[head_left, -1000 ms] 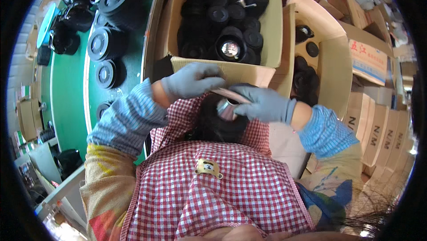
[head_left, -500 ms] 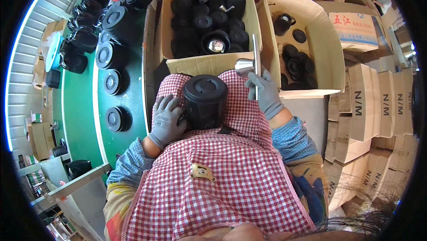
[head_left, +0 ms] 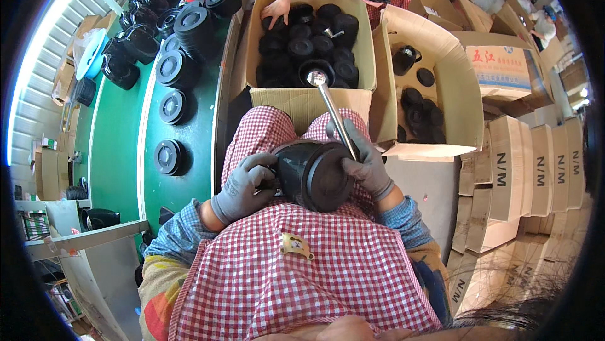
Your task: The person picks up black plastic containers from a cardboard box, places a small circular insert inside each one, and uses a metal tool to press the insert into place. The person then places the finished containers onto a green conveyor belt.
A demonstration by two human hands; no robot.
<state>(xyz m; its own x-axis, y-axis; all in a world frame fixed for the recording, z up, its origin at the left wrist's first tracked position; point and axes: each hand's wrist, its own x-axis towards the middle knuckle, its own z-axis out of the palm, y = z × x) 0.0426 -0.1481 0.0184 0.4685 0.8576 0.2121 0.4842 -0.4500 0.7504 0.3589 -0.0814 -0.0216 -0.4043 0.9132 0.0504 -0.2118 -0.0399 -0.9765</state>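
A black lidded jug (head_left: 295, 168) lies tilted in my lap, its round lid (head_left: 330, 178) turned toward the right. My left hand (head_left: 246, 183) is closed on the jug's left side, with the fingertips partly hidden. In my right hand (head_left: 365, 163) is a hammer-like metal tool (head_left: 336, 118), its shiny rod pointing up and away. That hand's thumb also touches the lid edge. The tool's conical head cannot be made out clearly.
Ahead stands a carton (head_left: 302, 96) of black lids and parts; a co-worker's hand (head_left: 277, 10) reaches into it. Another carton (head_left: 435, 149) holds a few black pieces. Black lids (head_left: 169, 156) and jugs line the green table (head_left: 116, 152) at left. Flat cartons (head_left: 504, 171) are stacked at right.
The jug has tipped from upright, its lid swinging to the right. My right hand has come down and in with the tool to the lid. The co-worker's hand reaches further into the carton.
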